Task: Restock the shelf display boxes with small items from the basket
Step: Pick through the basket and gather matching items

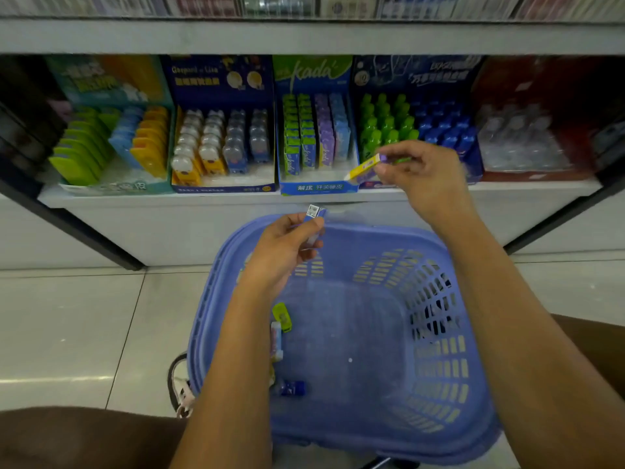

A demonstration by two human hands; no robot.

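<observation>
A blue plastic basket [439, 350] sits on the floor between my knees, below the shelf. A green item [282, 316], a pale packet [276, 340] and a small blue item [292, 388] lie on its bottom. My left hand [280, 255] holds a small blue packet [315, 214] with a barcode label above the basket's far rim. My right hand [419, 177] pinches a yellow-and-purple packet [365, 167] in front of the kada display box [318, 188], near its right front corner.
Several display boxes stand in a row on the white shelf [209, 201]: a teal box [115, 187] of green, blue and yellow items, a dark blue box [223, 188] of animal-shaped items, a box of green and blue bottles [412, 126], a red box [541, 176]. Tiled floor lies left.
</observation>
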